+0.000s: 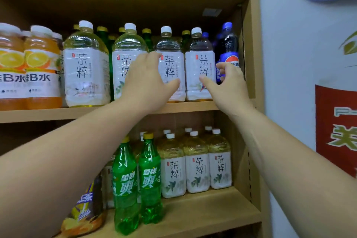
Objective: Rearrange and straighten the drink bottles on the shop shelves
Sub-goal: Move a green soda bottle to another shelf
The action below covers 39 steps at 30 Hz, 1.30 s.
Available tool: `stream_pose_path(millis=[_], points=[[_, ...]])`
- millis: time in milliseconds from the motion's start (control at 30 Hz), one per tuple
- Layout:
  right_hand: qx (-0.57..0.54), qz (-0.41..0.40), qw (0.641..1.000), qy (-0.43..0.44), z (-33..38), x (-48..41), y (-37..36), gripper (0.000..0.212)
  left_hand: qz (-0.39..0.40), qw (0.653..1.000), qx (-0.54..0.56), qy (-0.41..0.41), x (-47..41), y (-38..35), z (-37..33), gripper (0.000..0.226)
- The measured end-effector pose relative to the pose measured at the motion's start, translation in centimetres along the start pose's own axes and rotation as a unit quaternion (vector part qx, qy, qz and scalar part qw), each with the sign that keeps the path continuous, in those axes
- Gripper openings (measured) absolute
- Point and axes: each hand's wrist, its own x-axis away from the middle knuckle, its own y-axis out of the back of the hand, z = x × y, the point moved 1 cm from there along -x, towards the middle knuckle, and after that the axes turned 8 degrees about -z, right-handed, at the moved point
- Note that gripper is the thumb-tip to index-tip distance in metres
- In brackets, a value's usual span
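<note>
Several white-labelled tea bottles stand in a row on the middle shelf (189,106). My left hand (146,81) is wrapped around the left side of the third tea bottle (171,65), thumb across its front. My right hand (227,83) cups the right side of the fourth tea bottle (201,63), fingers curled behind it and thumb on the label. A blue cola bottle (228,44) stands just right of that hand against the shelf wall. Green bottles with yellow caps stand behind the row.
Orange drink bottles (41,67) fill the shelf's left end. On the lower shelf (212,210) stand two green soda bottles (138,183), several smaller tea bottles (197,168) and a tilted iced-tea bottle (87,210). The shelf's side panel (253,44) and a wall lie right.
</note>
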Motion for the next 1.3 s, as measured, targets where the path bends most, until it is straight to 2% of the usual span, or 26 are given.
stream_pose_path(millis=[133, 333, 533, 633, 767, 867, 1100, 1233, 1300], points=[[-0.025, 0.039, 0.996, -0.073, 0.0, -2.3, -1.1, 0.075, 0.027, 0.998, -0.021, 0.058, -1.4, -1.9, -0.9, 0.081], [-0.109, 0.103, 0.979, -0.14, -1.5, -2.9, -3.1, 0.052, 0.015, 0.991, -0.012, 0.132, -2.0, -3.9, -2.5, 0.092], [-0.093, 0.082, 0.981, -0.15, -2.0, -2.8, -3.4, 0.066, 0.0, 0.981, 0.037, 0.19, -1.6, -5.2, -3.3, 0.093], [-0.077, 0.074, 0.983, -0.149, -2.4, -2.8, -2.6, 0.062, -0.054, 0.976, 0.066, 0.202, -1.5, -5.5, -3.0, 0.078], [-0.093, 0.108, 0.981, -0.132, -2.6, -2.9, -2.1, 0.04, -0.088, 0.974, 0.07, 0.195, -1.1, -5.9, -2.4, 0.066], [-0.085, 0.103, 0.982, -0.137, -2.7, -2.9, -2.5, 0.049, -0.102, 0.973, 0.065, 0.196, -1.0, -5.8, -1.8, 0.066], [-0.086, 0.088, 0.983, -0.135, -2.9, -2.6, -2.4, 0.057, -0.088, 0.976, 0.016, 0.2, -1.3, -5.8, -1.7, 0.08], [-0.121, 0.059, 0.985, -0.111, -2.2, -1.8, -1.8, 0.062, -0.09, 0.977, 0.018, 0.192, -1.2, -6.4, -1.8, 0.071], [-0.127, 0.057, 0.986, -0.092, -1.9, -1.5, -1.2, 0.058, -0.092, 0.978, 0.026, 0.184, -1.1, -6.6, -1.7, 0.068]])
